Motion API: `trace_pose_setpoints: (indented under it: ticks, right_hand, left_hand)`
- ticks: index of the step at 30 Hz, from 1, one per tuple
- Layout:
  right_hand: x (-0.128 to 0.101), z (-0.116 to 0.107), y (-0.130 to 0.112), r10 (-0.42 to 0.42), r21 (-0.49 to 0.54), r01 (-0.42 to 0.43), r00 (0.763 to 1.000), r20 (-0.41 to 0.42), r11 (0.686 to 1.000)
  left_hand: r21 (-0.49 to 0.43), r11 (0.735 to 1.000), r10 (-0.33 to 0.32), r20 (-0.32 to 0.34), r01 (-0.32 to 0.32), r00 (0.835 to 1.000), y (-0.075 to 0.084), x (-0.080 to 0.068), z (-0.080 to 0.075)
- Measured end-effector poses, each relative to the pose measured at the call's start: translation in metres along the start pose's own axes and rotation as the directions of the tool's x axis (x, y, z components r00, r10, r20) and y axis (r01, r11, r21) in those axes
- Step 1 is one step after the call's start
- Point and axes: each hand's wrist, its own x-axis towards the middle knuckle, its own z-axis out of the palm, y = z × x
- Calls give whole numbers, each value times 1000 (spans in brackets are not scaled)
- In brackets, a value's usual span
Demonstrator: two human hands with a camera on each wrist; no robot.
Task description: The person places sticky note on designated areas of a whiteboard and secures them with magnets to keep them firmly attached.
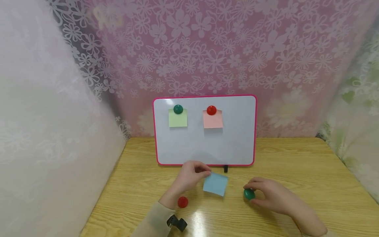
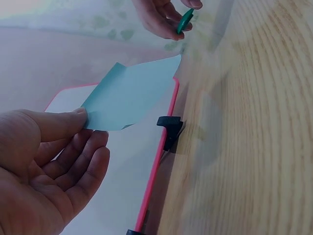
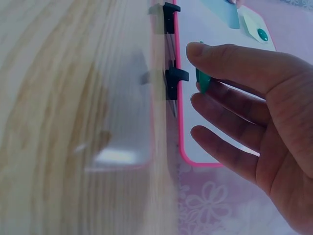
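While both hands work low over the table, the parts stand as follows.

Left hand: the left hand (image 1: 189, 176) pinches one corner of a light blue square paper note (image 1: 215, 184) between thumb and forefinger; in the left wrist view the other fingers (image 2: 83, 171) lie loosely curved beneath, gripping nothing.

Blue note: held just above the wooden table (image 1: 296, 171), at 6 o'clock from the whiteboard's lower edge, its free end hanging toward 4 o'clock of the left hand.

Right hand: the right hand (image 1: 270, 196) grips a round green plastic magnet (image 1: 249, 194) between thumb and fingertips; in the right wrist view the magnet (image 3: 203, 81) sits edge-on under the thumb, the remaining fingers (image 3: 230, 110) nearly straight and spread.

Green magnet: at 3 o'clock of the blue note, a little apart from it; whether it touches the table cannot be told.

Red magnet: a round red plastic magnet (image 1: 182, 201) lies on the table at 6 o'clock of the left hand, beside the wrist, untouched.

Whiteboard: a pink-framed white board (image 1: 204, 144) stands at 12 o'clock behind the hands on black clip feet (image 1: 226, 169).

Pinned notes: a pale green paper square (image 1: 178, 119) under a second green magnet (image 1: 178, 109), and at its 3 o'clock a pink paper square (image 1: 213, 120) under a second red magnet (image 1: 211, 110).
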Motion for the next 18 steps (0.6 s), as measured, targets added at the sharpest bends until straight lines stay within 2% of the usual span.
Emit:
trace_pose_setpoints:
  ticks: [5,12,18]
  right_hand:
    - [4,2,0,-32,-3,31,998,-49,1000]
    - [10,1,-4,-24,5,24,998,-51,1000]
    - [17,4,-9,-64,-30,61,994,-94,998]
  left_hand:
    - [1,1000,6,-8,-6,1000,-1,-1,-6]
    - [8,1000,16,-25,-16,1000,-5,-2,-14]
    - [3,1000,21,-56,-21,998,-14,-1,-22]
